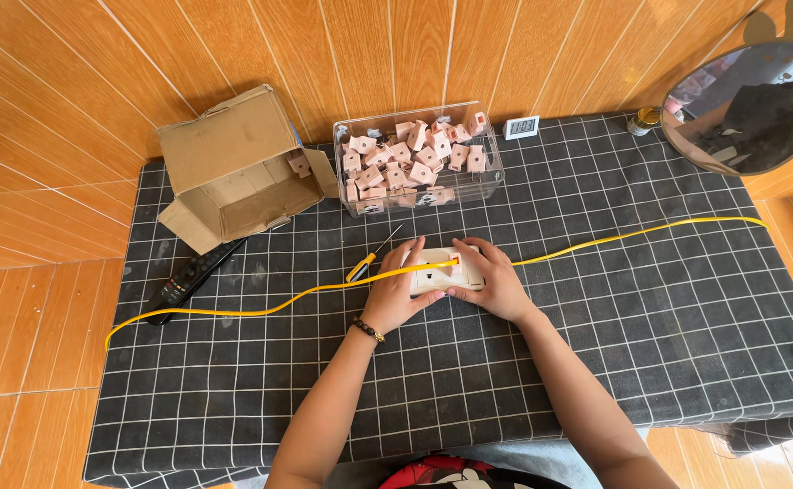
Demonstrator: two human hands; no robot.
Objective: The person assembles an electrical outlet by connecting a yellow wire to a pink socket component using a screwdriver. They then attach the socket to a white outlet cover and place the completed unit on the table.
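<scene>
Both hands rest on a white wall socket plate (436, 270) lying flat in the middle of the table. My left hand (395, 292) presses on its left side, with a beaded bracelet on the wrist. My right hand (493, 281) covers its right side. A long yellow cable (270, 308) runs across the table, passes over the plate and continues to the right. A screwdriver (367, 261) with a yellow handle lies just left of the plate, beside my left fingers.
A clear plastic bin (496, 167) of several pink parts stands behind the plate. An open cardboard box (224, 172) lies at the back left, a black remote (188, 281) beside it. A small digital clock (521, 127), a small jar (643, 120) and a round mirror (759, 109) sit at the back right.
</scene>
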